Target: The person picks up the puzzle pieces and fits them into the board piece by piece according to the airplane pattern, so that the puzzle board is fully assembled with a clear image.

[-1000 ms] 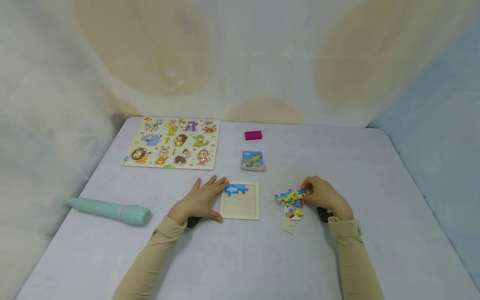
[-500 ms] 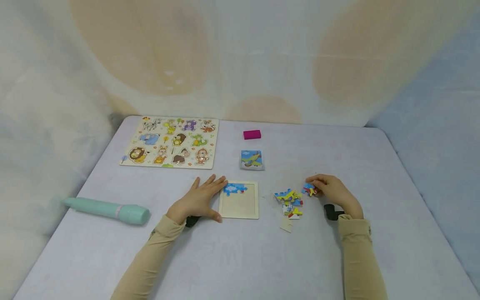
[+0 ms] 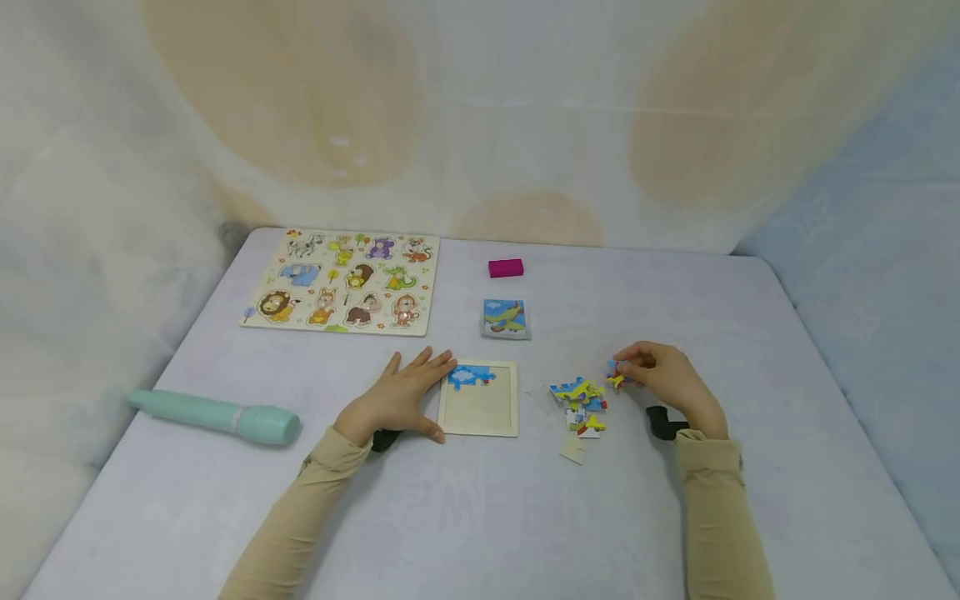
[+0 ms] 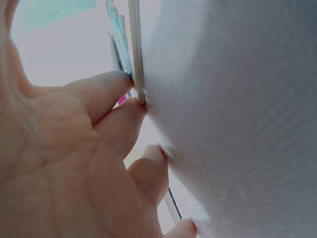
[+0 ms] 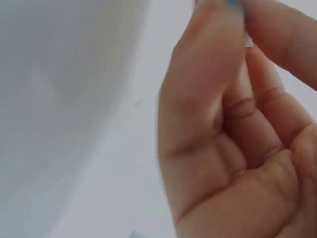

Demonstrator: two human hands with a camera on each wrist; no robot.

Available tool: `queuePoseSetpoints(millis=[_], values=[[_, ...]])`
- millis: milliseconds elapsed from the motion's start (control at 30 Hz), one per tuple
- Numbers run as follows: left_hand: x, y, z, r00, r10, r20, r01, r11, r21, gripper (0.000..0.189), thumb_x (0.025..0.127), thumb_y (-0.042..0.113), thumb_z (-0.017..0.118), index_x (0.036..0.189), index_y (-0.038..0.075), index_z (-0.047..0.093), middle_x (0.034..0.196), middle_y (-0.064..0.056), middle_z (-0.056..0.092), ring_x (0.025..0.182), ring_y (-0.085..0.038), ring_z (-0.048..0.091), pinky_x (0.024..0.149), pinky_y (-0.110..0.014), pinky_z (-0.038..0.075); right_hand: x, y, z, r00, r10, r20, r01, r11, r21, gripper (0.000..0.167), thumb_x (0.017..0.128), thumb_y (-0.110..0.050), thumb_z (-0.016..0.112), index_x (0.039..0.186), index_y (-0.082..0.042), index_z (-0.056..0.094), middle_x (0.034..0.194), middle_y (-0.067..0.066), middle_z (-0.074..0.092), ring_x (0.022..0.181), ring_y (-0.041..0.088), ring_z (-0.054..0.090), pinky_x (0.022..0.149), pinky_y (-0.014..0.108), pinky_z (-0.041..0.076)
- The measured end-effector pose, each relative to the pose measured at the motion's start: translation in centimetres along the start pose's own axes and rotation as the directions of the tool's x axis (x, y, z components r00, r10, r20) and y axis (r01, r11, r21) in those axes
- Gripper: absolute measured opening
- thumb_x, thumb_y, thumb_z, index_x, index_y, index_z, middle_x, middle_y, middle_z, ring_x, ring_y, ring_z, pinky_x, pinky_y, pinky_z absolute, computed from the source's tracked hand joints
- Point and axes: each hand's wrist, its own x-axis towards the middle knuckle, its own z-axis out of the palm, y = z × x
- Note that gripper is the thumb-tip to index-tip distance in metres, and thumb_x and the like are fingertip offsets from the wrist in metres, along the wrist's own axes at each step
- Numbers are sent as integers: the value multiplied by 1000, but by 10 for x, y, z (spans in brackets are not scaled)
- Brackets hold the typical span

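My left hand (image 3: 397,402) lies spread at the left side of a small wooden puzzle frame (image 3: 480,435), its fingertips touching the frame's edge. Joined blue jigsaw pieces (image 3: 471,377) fill the frame's upper left corner. In the left wrist view, the fingers (image 4: 121,124) reach the frame's edge (image 4: 136,49). To the right, my right hand (image 3: 669,383) pinches a blue, red and yellow jigsaw piece (image 3: 616,375) between thumb and fingertips, above the table. The right wrist view shows the curled hand (image 5: 233,139), with the piece mostly hidden. A loose pile of jigsaw pieces (image 3: 577,392) lies between frame and right hand.
A picture card with an airplane (image 3: 506,319) and a magenta block (image 3: 506,268) lie behind the frame. An animal puzzle board (image 3: 341,283) sits at the back left. Nearer on the left is a mint-green pen-shaped object (image 3: 217,417). A plain piece (image 3: 573,450) lies face down by the pile.
My right hand has drawn away from the pile to the right with the jigsaw piece, then turned the piece in its fingertips. The left hand stays at the frame.
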Motion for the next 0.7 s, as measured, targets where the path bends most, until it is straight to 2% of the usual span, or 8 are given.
queuePoseSetpoints(millis=[100, 267, 500, 700], values=[[0, -1, 0, 1000, 1, -4, -1, 1000, -4, 115, 63, 46, 87, 154, 13, 26, 162, -4, 22, 151, -33, 11, 116, -68, 2, 3, -13, 4, 999, -32, 19, 31, 996, 88, 31, 96, -25, 60, 117, -3, 64, 102, 13, 71, 82, 20, 65, 78, 34, 53], [-1, -2, 1, 1000, 9, -3, -9, 1000, -16, 115, 63, 47, 87, 154, 12, 26, 162, -4, 21, 151, -33, 11, 115, -68, 1, 16, -43, 21, 990, -87, 114, 64, 980, 190, 26, 94, -19, 64, 112, 0, 65, 98, 16, 70, 80, 20, 69, 77, 34, 58], [0, -4, 3, 1000, -3, -6, 3, 1000, -5, 115, 63, 48, 87, 154, 13, 27, 162, -4, 22, 152, -32, 11, 116, -68, 1, 40, -81, 53, 970, -155, 187, 111, 968, 226, 16, 93, -9, 63, 104, 2, 64, 92, 16, 67, 74, 19, 67, 72, 36, 60], [0, -2, 2, 1000, -1, -1, 1, 1000, -15, 115, 63, 49, 87, 154, 13, 27, 162, -4, 22, 151, -33, 11, 115, -69, 1, 56, -95, 79, 962, -157, 222, 116, 975, 188, 13, 91, -7, 65, 100, 2, 65, 86, 13, 68, 67, 15, 65, 66, 29, 58]])
